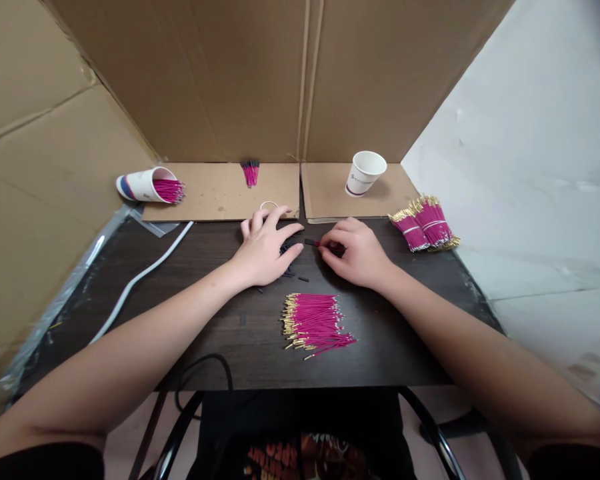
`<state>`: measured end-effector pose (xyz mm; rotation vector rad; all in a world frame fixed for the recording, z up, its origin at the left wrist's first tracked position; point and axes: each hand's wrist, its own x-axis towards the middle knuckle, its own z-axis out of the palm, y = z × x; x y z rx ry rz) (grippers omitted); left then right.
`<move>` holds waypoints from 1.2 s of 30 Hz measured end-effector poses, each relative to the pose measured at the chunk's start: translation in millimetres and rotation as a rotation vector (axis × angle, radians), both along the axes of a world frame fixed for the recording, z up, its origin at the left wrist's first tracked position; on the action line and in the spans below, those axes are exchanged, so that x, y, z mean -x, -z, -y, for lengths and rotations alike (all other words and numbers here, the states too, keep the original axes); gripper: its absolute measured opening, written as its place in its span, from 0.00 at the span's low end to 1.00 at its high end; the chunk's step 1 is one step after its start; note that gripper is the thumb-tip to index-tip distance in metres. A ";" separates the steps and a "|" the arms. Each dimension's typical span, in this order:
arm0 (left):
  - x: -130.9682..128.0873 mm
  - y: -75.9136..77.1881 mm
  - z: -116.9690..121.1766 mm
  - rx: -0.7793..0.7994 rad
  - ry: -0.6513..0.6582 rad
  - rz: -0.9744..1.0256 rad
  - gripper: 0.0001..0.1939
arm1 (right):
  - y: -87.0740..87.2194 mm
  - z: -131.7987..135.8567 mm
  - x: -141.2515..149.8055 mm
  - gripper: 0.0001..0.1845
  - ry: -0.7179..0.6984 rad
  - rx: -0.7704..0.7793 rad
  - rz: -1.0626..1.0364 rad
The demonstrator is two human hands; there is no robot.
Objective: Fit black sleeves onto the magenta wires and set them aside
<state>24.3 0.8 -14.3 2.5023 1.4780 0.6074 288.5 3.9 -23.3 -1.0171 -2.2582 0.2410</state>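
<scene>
My left hand [265, 248] lies on the dark table [190, 320] with fingers spread over a scatter of small black tube pieces [293, 272]. My right hand [357, 253] is closed in a pinch on one pink wire [314, 243] with a black tip, pointing toward the left hand. A loose pile of pink wires with gold ends [314, 323] lies just in front of both hands.
Bundled pink wires [427, 224] sit at the right edge. A tipped paper cup [145, 186] holds pink wires at the far left; a second cup [364, 173] leans at the back. A few finished wires [251, 172] lie on cardboard. A white cable [140, 277] crosses left.
</scene>
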 end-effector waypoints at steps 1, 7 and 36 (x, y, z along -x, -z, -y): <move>-0.1 -0.4 0.4 -0.004 -0.001 0.003 0.20 | -0.3 0.1 0.0 0.04 0.004 0.000 -0.001; -0.3 0.9 -1.3 0.013 -0.002 0.008 0.27 | -2.2 1.3 1.7 0.04 0.003 -0.008 -0.026; 5.1 -2.0 -0.1 -0.115 0.004 0.267 0.06 | -35.2 31.3 14.8 0.06 -0.484 0.309 -0.021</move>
